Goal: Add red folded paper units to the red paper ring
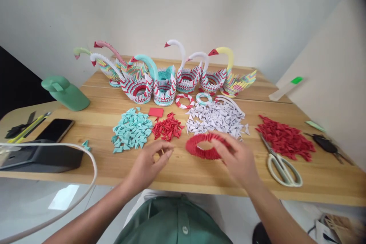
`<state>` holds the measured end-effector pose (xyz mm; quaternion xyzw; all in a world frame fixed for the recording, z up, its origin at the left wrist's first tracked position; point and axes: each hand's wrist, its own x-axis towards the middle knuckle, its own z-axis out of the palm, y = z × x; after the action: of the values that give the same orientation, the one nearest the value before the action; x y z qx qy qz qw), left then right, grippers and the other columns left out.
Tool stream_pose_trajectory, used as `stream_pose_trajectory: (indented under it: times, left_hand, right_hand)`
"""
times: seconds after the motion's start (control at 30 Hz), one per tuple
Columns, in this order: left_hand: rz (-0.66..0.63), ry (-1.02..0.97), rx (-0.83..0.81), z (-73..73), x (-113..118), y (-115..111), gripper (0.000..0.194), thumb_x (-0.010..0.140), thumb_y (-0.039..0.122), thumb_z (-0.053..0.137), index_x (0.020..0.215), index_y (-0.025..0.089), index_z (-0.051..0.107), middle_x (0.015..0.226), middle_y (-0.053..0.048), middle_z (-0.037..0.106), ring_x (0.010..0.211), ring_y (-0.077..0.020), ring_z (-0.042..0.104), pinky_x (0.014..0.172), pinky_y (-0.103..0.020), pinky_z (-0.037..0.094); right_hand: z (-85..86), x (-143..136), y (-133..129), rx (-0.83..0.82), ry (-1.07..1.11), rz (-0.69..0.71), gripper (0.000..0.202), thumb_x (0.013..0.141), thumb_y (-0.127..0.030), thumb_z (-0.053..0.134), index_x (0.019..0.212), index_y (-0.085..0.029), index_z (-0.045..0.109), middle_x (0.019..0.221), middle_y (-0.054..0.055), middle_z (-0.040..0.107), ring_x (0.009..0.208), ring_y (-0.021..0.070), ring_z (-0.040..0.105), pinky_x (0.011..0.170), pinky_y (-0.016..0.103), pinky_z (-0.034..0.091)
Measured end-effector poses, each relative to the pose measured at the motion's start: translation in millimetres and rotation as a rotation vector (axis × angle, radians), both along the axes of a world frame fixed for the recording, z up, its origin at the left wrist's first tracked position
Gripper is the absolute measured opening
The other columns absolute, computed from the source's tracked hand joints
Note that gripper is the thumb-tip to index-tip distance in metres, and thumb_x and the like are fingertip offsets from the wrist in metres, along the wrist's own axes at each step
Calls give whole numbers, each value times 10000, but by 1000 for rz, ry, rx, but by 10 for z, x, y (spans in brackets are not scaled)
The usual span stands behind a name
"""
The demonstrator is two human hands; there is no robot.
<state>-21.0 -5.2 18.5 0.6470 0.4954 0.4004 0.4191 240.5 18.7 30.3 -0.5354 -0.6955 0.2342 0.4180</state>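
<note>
My right hand [241, 158] grips the right side of a red ring of folded paper pieces [195, 148], thumb and fingers closed on it. The ring is tilted and low over the table. To its left, my left hand [150, 162] has thumb and fingertips brought close together in a pinch. Whether anything small is between them I cannot make out. Beyond my hands lie loose piles of folded paper triangles: red [168, 127], white [214, 118] and turquoise [132, 129]. A flat red paper rectangle [156, 112] lies behind the small red pile.
Several paper swans [164, 91] stand along the back, with a red-and-white ring [184, 101] and a turquoise-and-white ring [204, 98] before them. Scissors [284, 169] and a larger red pile [286, 137] are right. Left are a green bottle [67, 93], phone [55, 129] and white cable [93, 166].
</note>
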Motion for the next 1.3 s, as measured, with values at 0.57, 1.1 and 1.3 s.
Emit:
stream_pose_trajectory:
  times: [0.57,1.1,1.3]
  left_hand:
    - [-85,-520,-433,31,52,462,318,845,447,686,984,162,666,936,-52,681,758,-131,576,670,-247,467]
    - [-149,-448,-418,-9,-162,418,273,908,454,617,896,193,695,801,-15,673,746,-138,587,718,-249,452]
    - [-158,-417,-412,-1,-206,405,273,901,453,615,884,191,691,794,-20,677,739,-144,595,716,-253,455]
  right_hand:
    - [-124,-194,2162,-594,755,7,97,898,-237,588,882,-171,657,750,32,725,626,138,653,566,252,551]
    - [-175,441,2447,-687,566,-201,266,958,-345,595,1140,-152,615,1084,59,658,880,158,659,756,340,579]
    - [-164,538,2301,-716,554,-172,219,960,-328,598,1059,-136,634,974,33,680,789,130,665,707,305,579]
